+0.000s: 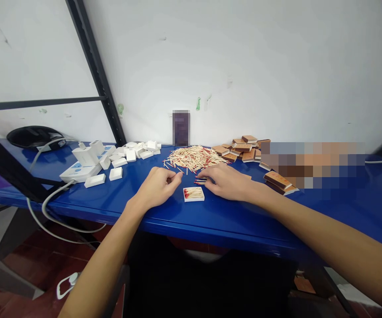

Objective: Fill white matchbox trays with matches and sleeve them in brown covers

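A small white matchbox tray (194, 199) filled with red-tipped matches (193, 192) sits near the table's front edge, between and just below my hands. My left hand (159, 186) is closed in a pinch to the left of the tray; whatever its fingertips hold is too small to make out. My right hand (223, 180) curls palm-down to the right of the tray, thumb and fingers around a few matches (200, 180) whose ends stick out leftward. Just beyond both hands spreads a large loose heap of matches (195, 157), some stray ones at its near edge.
White empty trays (131, 155) cluster at the back left beside chargers (86, 156) and a cable. Brown matchbox sleeves (243, 148) are piled at the back right, several more (278, 180) nearer. Black shelf posts (94, 66) rise on the left of the blue table (323, 216).
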A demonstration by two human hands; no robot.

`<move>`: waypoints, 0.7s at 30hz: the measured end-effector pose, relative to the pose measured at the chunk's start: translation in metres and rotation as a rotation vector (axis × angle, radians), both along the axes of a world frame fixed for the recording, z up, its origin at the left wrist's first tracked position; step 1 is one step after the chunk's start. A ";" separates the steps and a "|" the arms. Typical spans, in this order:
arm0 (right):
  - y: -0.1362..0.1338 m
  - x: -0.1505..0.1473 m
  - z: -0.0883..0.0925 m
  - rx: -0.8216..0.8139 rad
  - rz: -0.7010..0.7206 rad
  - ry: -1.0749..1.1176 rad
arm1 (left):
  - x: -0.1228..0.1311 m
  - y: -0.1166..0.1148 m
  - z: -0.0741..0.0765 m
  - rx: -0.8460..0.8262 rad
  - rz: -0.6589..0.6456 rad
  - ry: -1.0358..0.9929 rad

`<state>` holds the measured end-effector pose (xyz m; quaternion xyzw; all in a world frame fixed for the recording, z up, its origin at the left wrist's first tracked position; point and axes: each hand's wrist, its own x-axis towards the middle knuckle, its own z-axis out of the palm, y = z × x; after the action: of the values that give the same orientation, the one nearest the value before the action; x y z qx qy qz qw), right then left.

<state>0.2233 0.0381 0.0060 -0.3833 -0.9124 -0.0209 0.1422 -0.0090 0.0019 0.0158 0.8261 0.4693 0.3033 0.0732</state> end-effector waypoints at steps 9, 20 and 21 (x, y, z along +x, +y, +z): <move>0.001 0.002 0.000 0.032 0.018 -0.004 | -0.001 0.000 -0.001 0.013 -0.028 0.060; 0.011 0.004 -0.005 -0.085 0.109 0.095 | -0.006 0.001 0.000 -0.005 -0.177 0.071; 0.011 0.004 -0.004 -0.099 0.104 0.108 | -0.007 0.002 0.000 -0.005 -0.161 0.066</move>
<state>0.2272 0.0488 0.0019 -0.3427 -0.9220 0.0522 0.1727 -0.0157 0.0036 0.0159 0.8704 0.4044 0.2681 0.0839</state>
